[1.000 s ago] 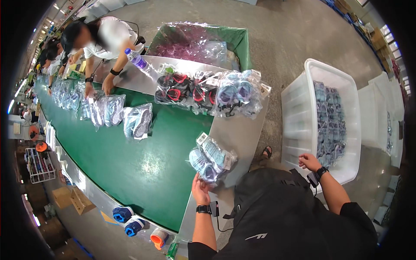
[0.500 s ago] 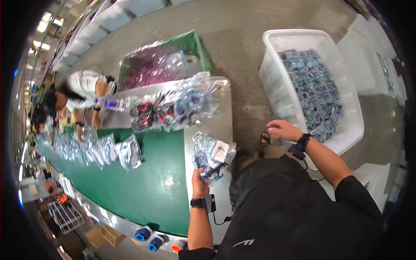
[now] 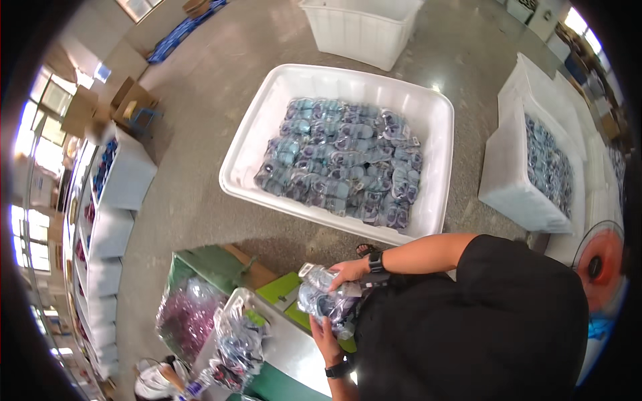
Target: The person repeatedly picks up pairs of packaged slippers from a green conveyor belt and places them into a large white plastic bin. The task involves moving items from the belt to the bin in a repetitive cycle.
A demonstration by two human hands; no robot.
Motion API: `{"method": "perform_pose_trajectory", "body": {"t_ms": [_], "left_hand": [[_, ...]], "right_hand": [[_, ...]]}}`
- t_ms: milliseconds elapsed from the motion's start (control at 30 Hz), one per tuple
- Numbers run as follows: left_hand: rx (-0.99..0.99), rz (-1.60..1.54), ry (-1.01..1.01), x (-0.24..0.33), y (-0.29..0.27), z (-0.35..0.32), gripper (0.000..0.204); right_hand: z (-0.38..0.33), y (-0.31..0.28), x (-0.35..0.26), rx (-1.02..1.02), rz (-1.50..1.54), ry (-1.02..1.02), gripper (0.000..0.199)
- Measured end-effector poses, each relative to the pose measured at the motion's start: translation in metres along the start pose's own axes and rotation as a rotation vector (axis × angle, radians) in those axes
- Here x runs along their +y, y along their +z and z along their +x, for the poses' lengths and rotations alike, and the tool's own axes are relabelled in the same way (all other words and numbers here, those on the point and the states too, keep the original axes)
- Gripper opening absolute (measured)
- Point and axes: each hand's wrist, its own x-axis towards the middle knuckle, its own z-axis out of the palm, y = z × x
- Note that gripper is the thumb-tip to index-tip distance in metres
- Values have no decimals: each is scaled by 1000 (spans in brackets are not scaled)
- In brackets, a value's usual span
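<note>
Both hands are gripping a clear bag of blue-grey sandals [image 3: 328,301] over the counter [image 3: 294,347] edge: right hand [image 3: 348,271] on top, left hand [image 3: 326,332] beneath, its fingers partly hidden by the bag.

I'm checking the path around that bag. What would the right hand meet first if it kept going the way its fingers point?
The right hand already rests on the clear bag of shoes. Pushed on, it would likely reach the grey table edge, though depth is unclear.
</note>
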Motion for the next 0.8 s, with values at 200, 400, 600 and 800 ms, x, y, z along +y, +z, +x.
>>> {"method": "perform_pose_trajectory", "body": {"t_ms": [200, 400, 600, 800], "left_hand": [[-84, 380, -11, 16, 32, 19, 56], [73, 466, -106, -4, 9, 16, 56], [195, 381, -243, -39, -32, -11, 53], [262, 224, -287, -84, -74, -31, 45]], "right_hand": [[-67, -110, -3, 314, 222, -16, 33], [-139, -225, -13, 768, 588, -261, 44], [-133, -246, -40, 1101, 961, -195, 72], [-63, -259, 67, 885, 253, -4, 39]]}}
